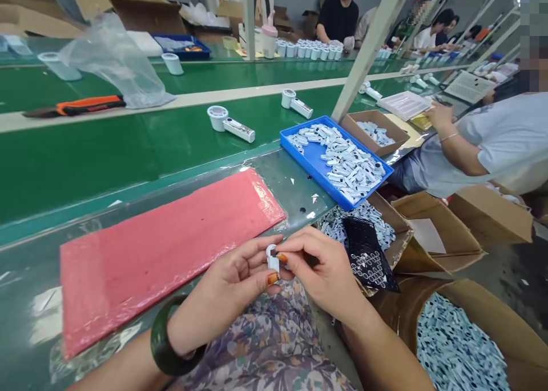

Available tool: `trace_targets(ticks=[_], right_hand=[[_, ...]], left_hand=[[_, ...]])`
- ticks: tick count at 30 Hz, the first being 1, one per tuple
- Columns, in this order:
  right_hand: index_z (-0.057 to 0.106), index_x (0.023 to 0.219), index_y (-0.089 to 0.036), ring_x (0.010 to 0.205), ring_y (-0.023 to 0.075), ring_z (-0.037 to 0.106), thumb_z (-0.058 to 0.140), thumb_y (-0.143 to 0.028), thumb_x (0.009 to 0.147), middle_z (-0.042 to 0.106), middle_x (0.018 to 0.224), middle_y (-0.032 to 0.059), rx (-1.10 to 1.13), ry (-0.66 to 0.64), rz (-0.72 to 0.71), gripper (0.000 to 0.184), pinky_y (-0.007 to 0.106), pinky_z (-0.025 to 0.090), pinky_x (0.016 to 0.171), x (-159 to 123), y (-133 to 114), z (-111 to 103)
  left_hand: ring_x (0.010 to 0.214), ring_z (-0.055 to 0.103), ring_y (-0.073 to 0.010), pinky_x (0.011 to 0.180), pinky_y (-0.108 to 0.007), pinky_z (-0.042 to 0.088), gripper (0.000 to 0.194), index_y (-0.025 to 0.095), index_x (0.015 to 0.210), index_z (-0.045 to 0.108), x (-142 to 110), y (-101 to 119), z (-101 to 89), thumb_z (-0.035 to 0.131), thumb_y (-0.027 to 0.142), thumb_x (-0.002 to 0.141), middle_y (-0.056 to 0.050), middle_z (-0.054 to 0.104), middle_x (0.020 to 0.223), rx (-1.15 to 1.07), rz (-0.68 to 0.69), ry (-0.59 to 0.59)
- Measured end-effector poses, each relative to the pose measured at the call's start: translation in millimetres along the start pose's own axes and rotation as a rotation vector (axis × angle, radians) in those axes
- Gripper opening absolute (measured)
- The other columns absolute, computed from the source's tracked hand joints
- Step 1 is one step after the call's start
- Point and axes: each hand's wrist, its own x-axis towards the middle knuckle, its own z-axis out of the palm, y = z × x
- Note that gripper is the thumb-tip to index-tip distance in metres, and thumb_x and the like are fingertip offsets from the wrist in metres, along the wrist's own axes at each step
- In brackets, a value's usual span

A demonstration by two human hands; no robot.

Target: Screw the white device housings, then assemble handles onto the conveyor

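My left hand pinches a small white plastic part between thumb and fingers, above my lap. My right hand meets it from the other side. Its thumb and forefinger are closed at the part's upper end, where a small dark piece shows by the thumb tip. Whether that piece is loose or attached is too small to tell. Beyond my hands, a blue tray holds many similar white parts. Right of my right hand, a black sheet with rows of round outlines lies over a box of parts.
A pink wrapped pad lies on the bench to my left. Behind it, the green conveyor belt carries white handheld devices, orange-handled pliers and a plastic bag. A metal post rises beyond the tray. Cardboard boxes and a co-worker are at right.
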Motion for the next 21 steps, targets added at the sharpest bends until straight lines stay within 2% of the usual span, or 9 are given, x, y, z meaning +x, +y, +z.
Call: trace_targets(ticks=[4, 8, 11, 13, 16, 18, 21], right_hand=[[0.076, 0.101, -0.019, 0.086, 0.0119, 0.067, 0.063, -0.013, 0.098, 0.071, 0.093, 0.0030, -0.133, -0.005, -0.115, 0.015, 0.025, 0.052, 0.078, 5.0, 0.1, 10.0], [0.074, 0.098, -0.019, 0.080, 0.0160, 0.064, 0.059, -0.015, 0.100, 0.074, 0.090, 0.0029, -0.502, 0.064, -0.350, 0.016, 0.030, 0.046, 0.071, 5.4, -1.0, 20.3], [0.073, 0.105, -0.020, 0.076, 0.0178, 0.061, 0.057, -0.017, 0.102, 0.077, 0.095, 0.0023, -0.664, 0.079, -0.437, 0.016, 0.033, 0.041, 0.066, 4.0, -1.7, 23.1], [0.071, 0.116, -0.020, 0.082, 0.0184, 0.064, 0.054, -0.016, 0.102, 0.077, 0.099, 0.0034, -0.587, 0.068, -0.404, 0.021, 0.033, 0.045, 0.070, 3.3, -0.5, 21.1], [0.063, 0.132, -0.020, 0.091, 0.0162, 0.067, 0.049, -0.013, 0.103, 0.074, 0.102, 0.0042, -0.328, 0.094, -0.254, 0.033, 0.031, 0.052, 0.080, 3.6, 2.2, 18.1], [0.064, 0.130, -0.022, 0.093, 0.0157, 0.067, 0.050, -0.016, 0.103, 0.072, 0.103, 0.0042, -0.237, 0.119, -0.208, 0.031, 0.030, 0.054, 0.082, 5.1, 2.2, 22.7], [0.068, 0.120, -0.023, 0.096, 0.0215, 0.066, 0.065, -0.036, 0.098, 0.070, 0.108, 0.0068, -0.290, 0.105, -0.286, 0.025, 0.036, 0.056, 0.081, 9.2, -1.1, 44.3]], left_hand=[[0.097, 0.073, -0.0221, 0.080, -0.032, 0.063, 0.053, 0.023, 0.134, 0.064, -4.4, -1.0, -8.8, 0.082, 0.035, 0.086, -0.011, 0.074, 0.120, 0.024, -0.007, 0.016], [0.101, 0.072, -0.0241, 0.080, -0.033, 0.062, 0.053, 0.023, 0.135, 0.064, -5.6, -1.5, -11.1, 0.081, 0.033, 0.086, -0.012, 0.073, 0.126, 0.027, -0.003, 0.039], [0.107, 0.071, -0.0262, 0.082, -0.033, 0.062, 0.053, 0.023, 0.135, 0.065, -8.1, -2.7, -10.9, 0.081, 0.033, 0.086, -0.013, 0.071, 0.130, 0.009, 0.007, 0.056], [0.110, 0.071, -0.0268, 0.084, -0.032, 0.062, 0.055, 0.025, 0.138, 0.064, -10.9, -2.9, -11.3, 0.082, 0.034, 0.087, -0.013, 0.071, 0.131, -0.030, 0.023, 0.058], [0.113, 0.071, -0.0258, 0.085, -0.030, 0.062, 0.060, 0.031, 0.143, 0.058, -14.6, 0.3, -14.0, 0.082, 0.035, 0.088, -0.011, 0.072, 0.129, -0.098, 0.035, 0.080], [0.112, 0.072, -0.0257, 0.085, -0.030, 0.062, 0.065, 0.032, 0.146, 0.055, -16.9, 5.0, -16.2, 0.083, 0.033, 0.087, -0.011, 0.072, 0.127, -0.137, 0.037, 0.128], [0.110, 0.072, -0.0268, 0.084, -0.030, 0.060, 0.075, 0.027, 0.146, 0.054, -24.4, 9.5, -16.9, 0.089, 0.033, 0.080, -0.013, 0.073, 0.124, -0.199, 0.064, 0.245]])
